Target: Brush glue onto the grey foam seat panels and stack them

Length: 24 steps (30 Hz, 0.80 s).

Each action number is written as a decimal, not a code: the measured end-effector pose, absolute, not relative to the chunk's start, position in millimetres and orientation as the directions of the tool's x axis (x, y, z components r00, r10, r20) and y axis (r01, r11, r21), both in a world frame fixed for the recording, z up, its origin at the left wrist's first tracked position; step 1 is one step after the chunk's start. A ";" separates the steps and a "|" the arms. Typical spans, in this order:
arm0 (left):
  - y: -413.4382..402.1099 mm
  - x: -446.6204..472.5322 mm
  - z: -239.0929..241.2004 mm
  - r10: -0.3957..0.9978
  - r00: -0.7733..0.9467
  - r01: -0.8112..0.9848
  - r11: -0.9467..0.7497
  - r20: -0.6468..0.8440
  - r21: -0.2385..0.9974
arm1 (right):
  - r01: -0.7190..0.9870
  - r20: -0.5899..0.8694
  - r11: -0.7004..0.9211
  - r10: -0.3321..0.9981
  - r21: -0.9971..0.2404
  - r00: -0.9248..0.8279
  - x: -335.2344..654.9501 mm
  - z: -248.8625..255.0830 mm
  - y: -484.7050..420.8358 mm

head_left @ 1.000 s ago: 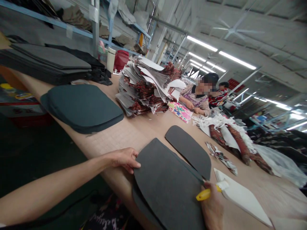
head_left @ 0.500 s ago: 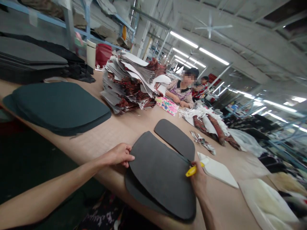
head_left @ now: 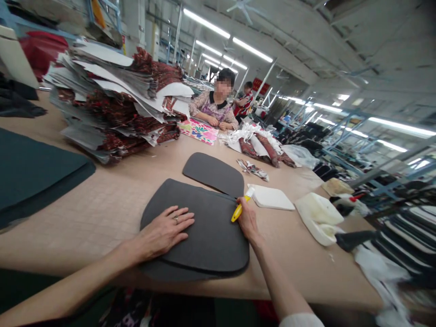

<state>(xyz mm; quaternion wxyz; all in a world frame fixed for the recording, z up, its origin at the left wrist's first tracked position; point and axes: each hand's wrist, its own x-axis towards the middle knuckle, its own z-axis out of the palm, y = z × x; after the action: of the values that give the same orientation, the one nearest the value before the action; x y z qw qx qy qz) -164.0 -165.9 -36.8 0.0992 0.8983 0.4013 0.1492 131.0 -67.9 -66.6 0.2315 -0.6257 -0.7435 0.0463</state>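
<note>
My left hand [head_left: 167, 230] lies flat with spread fingers on the left part of a dark grey seat-shaped foam pad [head_left: 204, 227]. Under it, a second grey sheet [head_left: 177, 272] peeks out along the near edge. My right hand [head_left: 248, 219] is closed around a yellow-handled brush [head_left: 237, 212], whose pale end points up and away. Its fingers are at the pad's upper right corner, touching or very close to it. Just beyond lies a smaller grey pad [head_left: 214, 173] with rounded corners.
A tall stack of printed fabric and white sheets [head_left: 116, 100] stands at the back left. Dark green pads [head_left: 37, 172] lie at left. To the right are white pads [head_left: 272, 198] and a cut-open plastic container [head_left: 318, 215]. Across the table sits a co-worker [head_left: 218, 102].
My left hand has gone from pinching the pad's left edge to lying flat on top. The lifted pad now rests lower over the sheet beneath. The view has swung right.
</note>
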 end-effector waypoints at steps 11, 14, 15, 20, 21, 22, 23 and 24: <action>-145.2 -197.7 -43.5 0.826 0.562 0.814 -0.562 0.042 0.150 | 0.908 0.323 0.165 0.946 -0.385 -0.036 124.7 -70.1 -61.3; -145.9 -200.2 -45.5 0.824 0.564 0.812 -0.567 0.063 0.140 | 0.927 0.344 0.159 0.938 -0.340 -0.035 126.1 -64.6 -53.5; -146.2 -200.1 -46.4 0.821 0.566 0.810 -0.570 0.071 0.135 | 0.933 0.360 0.160 0.932 -0.322 -0.035 125.9 -59.9 -53.1; -144.3 -200.7 -55.6 0.807 0.576 0.803 -0.589 0.132 0.093 | 0.936 0.471 0.245 0.876 -0.254 -0.102 80.5 -32.8 -88.7; -143.3 -201.2 -58.2 0.805 0.574 0.804 -0.589 0.151 0.078 | 0.926 0.475 0.285 0.869 -0.248 -0.141 61.0 -31.3 -100.7; -142.2 -201.7 -60.8 0.801 0.573 0.805 -0.590 0.173 0.063 | 0.908 0.474 0.337 0.860 -0.248 -0.189 40.4 -31.8 -111.8; -141.1 -202.2 -63.1 0.799 0.568 0.808 -0.587 0.198 0.050 | 0.866 0.471 0.413 0.846 -0.282 -0.250 21.0 -34.0 -121.1; -140.0 -202.5 -64.9 0.796 0.566 0.809 -0.586 0.216 0.039 | 0.825 0.439 0.476 0.839 -0.303 -0.323 5.0 -37.2 -128.2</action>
<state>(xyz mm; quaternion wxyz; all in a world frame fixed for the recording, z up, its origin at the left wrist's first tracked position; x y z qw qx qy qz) -202.5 -140.0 -64.9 -0.0322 0.8842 0.4539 0.1055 5.0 -128.2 -37.2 0.2772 -0.5116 -0.8132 0.0120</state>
